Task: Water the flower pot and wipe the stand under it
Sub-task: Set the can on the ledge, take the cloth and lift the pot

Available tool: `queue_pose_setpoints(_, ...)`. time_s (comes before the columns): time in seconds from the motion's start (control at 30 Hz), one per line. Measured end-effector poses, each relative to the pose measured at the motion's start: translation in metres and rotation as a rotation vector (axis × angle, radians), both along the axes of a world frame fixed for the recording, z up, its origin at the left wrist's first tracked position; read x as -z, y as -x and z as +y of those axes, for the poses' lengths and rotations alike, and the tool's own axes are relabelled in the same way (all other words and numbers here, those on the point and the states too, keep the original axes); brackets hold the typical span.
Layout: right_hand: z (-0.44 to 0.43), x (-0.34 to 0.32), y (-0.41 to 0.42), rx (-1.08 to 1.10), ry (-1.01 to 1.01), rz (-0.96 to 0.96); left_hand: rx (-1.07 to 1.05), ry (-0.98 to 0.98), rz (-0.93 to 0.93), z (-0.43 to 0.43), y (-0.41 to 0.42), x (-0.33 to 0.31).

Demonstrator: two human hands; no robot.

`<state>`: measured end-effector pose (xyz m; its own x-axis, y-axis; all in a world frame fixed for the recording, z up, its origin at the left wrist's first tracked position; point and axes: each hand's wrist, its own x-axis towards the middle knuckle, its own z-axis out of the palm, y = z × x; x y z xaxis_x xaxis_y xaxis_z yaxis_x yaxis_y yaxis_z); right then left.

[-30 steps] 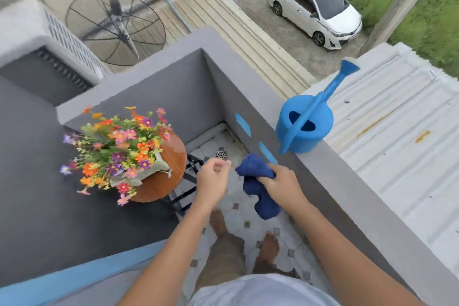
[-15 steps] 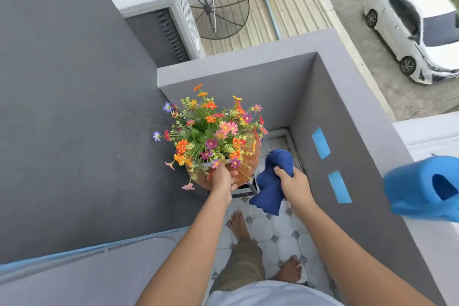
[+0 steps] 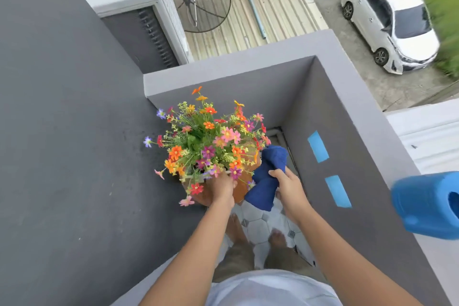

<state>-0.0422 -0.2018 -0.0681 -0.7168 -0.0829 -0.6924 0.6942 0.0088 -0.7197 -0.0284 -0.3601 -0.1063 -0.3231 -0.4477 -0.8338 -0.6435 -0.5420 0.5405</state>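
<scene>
A terracotta flower pot (image 3: 242, 186) full of colourful flowers (image 3: 207, 141) stands in the balcony corner. My left hand (image 3: 223, 185) grips the pot's near rim. My right hand (image 3: 288, 185) holds a dark blue cloth (image 3: 267, 176) just right of the pot, and the cloth hangs down beside it. The stand under the pot is hidden by the pot and flowers. A blue watering can (image 3: 429, 204) sits on the parapet top at the right edge, partly out of frame.
Grey parapet walls (image 3: 248, 67) box in the corner, with a dark wall (image 3: 62, 156) on the left. White hexagon floor tiles (image 3: 258, 221) and my bare feet lie below. Two blue tape strips (image 3: 337, 191) mark the right wall. Beyond are a roof, a dish and a white car.
My left hand has gone from free air to the pot's rim and closed on it. My right hand carried the cloth up beside the pot. My view swung left.
</scene>
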Motion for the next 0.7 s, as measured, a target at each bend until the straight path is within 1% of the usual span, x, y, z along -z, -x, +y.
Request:
queue_pose_setpoints(0.03,-0.001,0.000,0.002,-0.006,0.011,0.003,-0.039,0.005,0.054,-0.003,0.003,-0.004)
queue_pose_setpoints(0.1,-0.003,0.000,0.006,-0.019,0.033,0.020,-0.078,0.044,0.097,-0.009,0.007,-0.016)
queue_pose_setpoints(0.17,-0.006,-0.007,0.010,-0.075,0.035,0.102,-0.048,0.068,0.109,-0.009,0.008,-0.032)
queue_pose_setpoints(0.23,-0.008,-0.018,0.010,-0.182,0.019,0.234,-0.014,0.085,0.140,-0.003,0.007,-0.055)
queue_pose_setpoints(0.3,-0.011,-0.031,0.009,-0.295,-0.003,0.389,-0.003,0.054,0.215,0.003,0.008,-0.079)
queue_pose_setpoints(0.37,-0.018,-0.041,0.011,-0.346,-0.017,0.560,0.037,0.036,0.295,0.010,0.010,-0.104)
queue_pose_setpoints(0.43,-0.024,-0.057,0.019,-0.289,-0.032,0.679,0.064,0.020,0.354,0.015,0.015,-0.125)
queue_pose_setpoints(0.53,-0.026,-0.078,0.048,-0.163,-0.086,0.782,0.069,-0.029,0.383,0.024,0.016,-0.146)
queue_pose_setpoints(0.63,-0.016,-0.085,0.093,-0.043,-0.115,0.788,0.049,-0.066,0.413,0.033,0.008,-0.159)
queue_pose_setpoints(0.7,-0.007,-0.086,0.114,-0.016,-0.141,0.752,0.034,-0.055,0.446,0.038,0.007,-0.167)
